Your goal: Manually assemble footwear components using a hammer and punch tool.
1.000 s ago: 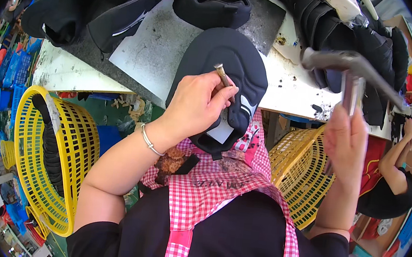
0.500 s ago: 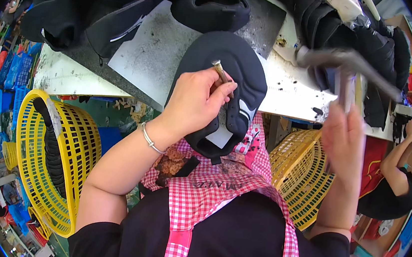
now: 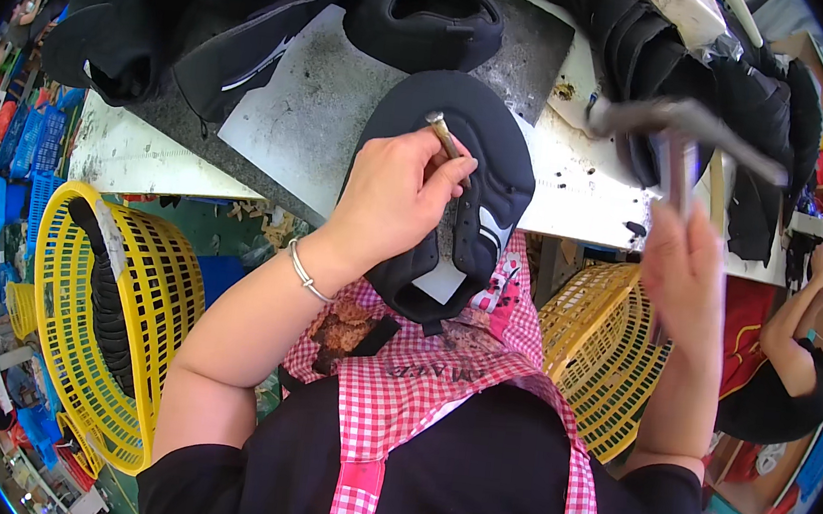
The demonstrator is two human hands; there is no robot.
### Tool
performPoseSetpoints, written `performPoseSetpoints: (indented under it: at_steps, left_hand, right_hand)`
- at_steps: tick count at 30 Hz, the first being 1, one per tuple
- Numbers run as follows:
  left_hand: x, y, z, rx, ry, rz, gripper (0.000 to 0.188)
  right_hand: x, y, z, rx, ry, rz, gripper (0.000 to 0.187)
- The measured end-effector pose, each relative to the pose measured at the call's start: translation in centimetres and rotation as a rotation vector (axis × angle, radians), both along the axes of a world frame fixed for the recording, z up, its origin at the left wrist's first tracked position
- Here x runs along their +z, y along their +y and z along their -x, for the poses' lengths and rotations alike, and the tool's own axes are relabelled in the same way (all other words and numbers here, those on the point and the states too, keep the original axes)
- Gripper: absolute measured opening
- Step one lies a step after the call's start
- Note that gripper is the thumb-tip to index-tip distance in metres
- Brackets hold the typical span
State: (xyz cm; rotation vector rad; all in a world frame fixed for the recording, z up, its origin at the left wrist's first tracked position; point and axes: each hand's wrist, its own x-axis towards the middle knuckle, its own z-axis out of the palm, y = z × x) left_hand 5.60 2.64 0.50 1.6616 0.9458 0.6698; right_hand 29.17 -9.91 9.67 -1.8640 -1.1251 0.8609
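Note:
A black shoe upper (image 3: 501,171) lies flat across the table's near edge and over my apron, its eyelet opening toward me. My left hand (image 3: 401,188) pinches a metal punch (image 3: 442,132), tilted with its worn top up. Its lower tip, by the upper's row of eyelet holes, is hidden behind my fingers. To the right, my right hand (image 3: 687,276) grips a hammer (image 3: 679,175) by the handle, raised apart from the punch. The hammer's head is blurred by motion.
More black uppers (image 3: 422,17) are piled at the table's back and left, on a dark mat (image 3: 522,63) and a whitish sheet (image 3: 296,114). Yellow baskets (image 3: 168,282) stand at both sides below the table (image 3: 141,153). Another person (image 3: 789,387) is at far right.
The hammer has shifted slightly left, still raised. The shoe upper sits a little lower and to the right in the picture, while my left hand keeps its hold on the punch.

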Motion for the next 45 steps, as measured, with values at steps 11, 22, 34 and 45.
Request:
performPoseSetpoints:
  at_steps: [11, 22, 34, 45]
  left_hand:
    - [-0.5, -0.8, -0.6, 0.044, 0.205, -0.687, 0.013]
    - [0.5, -3.0, 4.7, -0.12, -0.008, 0.032, 0.011]
    - [-0.1, -5.3, 4.3, -0.101, 0.181, -0.608, 0.012]
    - [-0.8, -3.5, 4.8, 0.085, 0.006, -0.091, 0.016]
  right_hand:
    - [-0.9, 0.3, 3.7, 0.419, -0.559, -0.189, 0.024]
    - [-4.7, -2.4, 4.6, 0.262, -0.218, 0.194, 0.025]
    - [3.4, -2.5, 4.3, 0.199, 0.555, -0.735, 0.041]
    - [0.3, -1.4, 4.1, 0.21, -0.027, 0.088, 0.028]
